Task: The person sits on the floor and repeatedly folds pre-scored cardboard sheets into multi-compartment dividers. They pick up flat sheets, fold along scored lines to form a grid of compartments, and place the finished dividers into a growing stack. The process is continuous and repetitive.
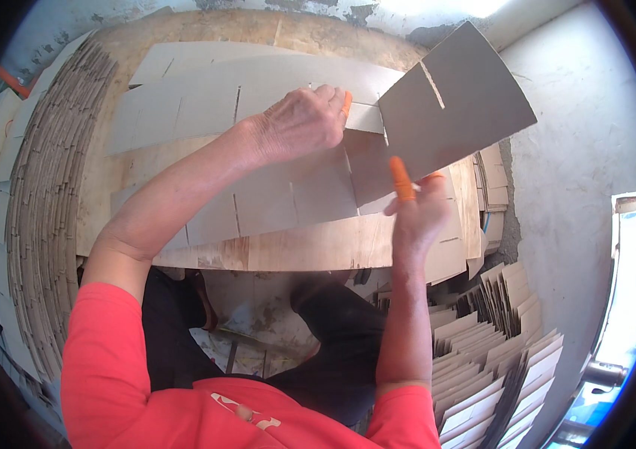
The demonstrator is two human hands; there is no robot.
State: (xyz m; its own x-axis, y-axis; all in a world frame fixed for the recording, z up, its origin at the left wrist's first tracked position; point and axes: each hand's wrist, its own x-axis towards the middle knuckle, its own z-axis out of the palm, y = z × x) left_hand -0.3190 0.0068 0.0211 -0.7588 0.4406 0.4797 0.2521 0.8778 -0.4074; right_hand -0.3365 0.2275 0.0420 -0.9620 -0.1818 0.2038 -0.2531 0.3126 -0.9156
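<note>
A grey slotted cardboard sheet [456, 97] stands tilted up at the right of the table, one slot cut into its upper edge. My right hand [419, 217], with orange finger covers, is closed at its lower edge. My left hand [304, 123] is curled closed beside a narrow pale cardboard strip [364, 118] to the left of that sheet. An orange cover shows on one of its fingers, and its fingertips are partly hidden. Below the left forearm lies a long slotted cardboard strip [265, 200], and another slotted strip [206, 93] lies farther back.
A wooden tabletop [295, 252] carries the strips. Tall stacks of cardboard pieces [56, 172] line the left side. Assembled cardboard dividers [490, 344] stand on the floor at lower right. A pale wall [579, 127] closes off the right, beyond more stacked cardboard [491, 179].
</note>
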